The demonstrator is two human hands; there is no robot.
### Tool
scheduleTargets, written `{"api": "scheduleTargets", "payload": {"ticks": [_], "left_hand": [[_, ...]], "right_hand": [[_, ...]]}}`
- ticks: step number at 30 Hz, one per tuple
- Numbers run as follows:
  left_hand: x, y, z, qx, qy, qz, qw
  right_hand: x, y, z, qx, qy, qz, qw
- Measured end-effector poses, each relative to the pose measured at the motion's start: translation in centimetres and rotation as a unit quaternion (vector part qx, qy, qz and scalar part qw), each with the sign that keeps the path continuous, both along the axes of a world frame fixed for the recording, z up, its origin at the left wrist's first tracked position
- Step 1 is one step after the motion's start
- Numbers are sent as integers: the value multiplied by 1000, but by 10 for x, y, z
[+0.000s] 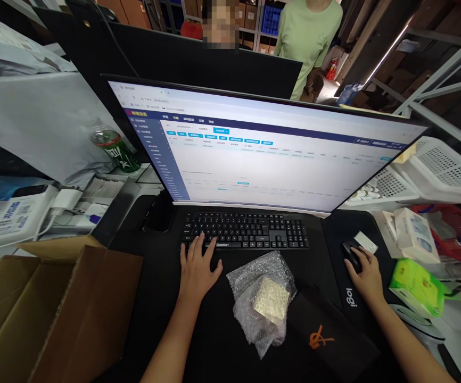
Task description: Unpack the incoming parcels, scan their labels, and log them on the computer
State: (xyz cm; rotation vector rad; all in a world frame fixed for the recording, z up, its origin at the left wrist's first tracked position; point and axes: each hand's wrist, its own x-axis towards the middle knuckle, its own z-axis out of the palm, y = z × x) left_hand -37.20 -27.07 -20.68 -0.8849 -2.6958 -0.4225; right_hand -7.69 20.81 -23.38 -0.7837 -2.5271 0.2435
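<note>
Keyboard (250, 231) of black oblong plastic lies just ahead of the nearer left hand (197, 266), long axis crosswise, splayed empty fingers touching its left end, while the right hand (367, 275), well apart rightward, curls around a small rounded black mouse (350, 250).

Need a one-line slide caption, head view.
Left hand at the keyboard, right hand on the mouse, bubble wrap between them, lit monitor behind.

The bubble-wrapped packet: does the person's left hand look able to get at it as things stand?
Probably yes: the left hand holds nothing at the left part of the keyboard, and the bubble-wrapped packet lies nearby to its right, with nothing visible between them.
</note>
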Motion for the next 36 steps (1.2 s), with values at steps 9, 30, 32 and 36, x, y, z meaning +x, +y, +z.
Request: {"api": "scheduleTargets", "payload": {"ticks": [9,30,32,36], "left_hand": [[0,-1,-1,-2,-6,0,1000],[2,-1,2,3,-16,0,1000],[2,-1,2,2,-18,1,1000],[2,-2,1,3,-19,2,1000]], "right_hand": [[-1,0,2,3,-3,2,1000],[1,-1,1,15,-7,30,999],[2,0,0,18,-9,35,999],[3,2,-1,22,-8,39,999]]}}
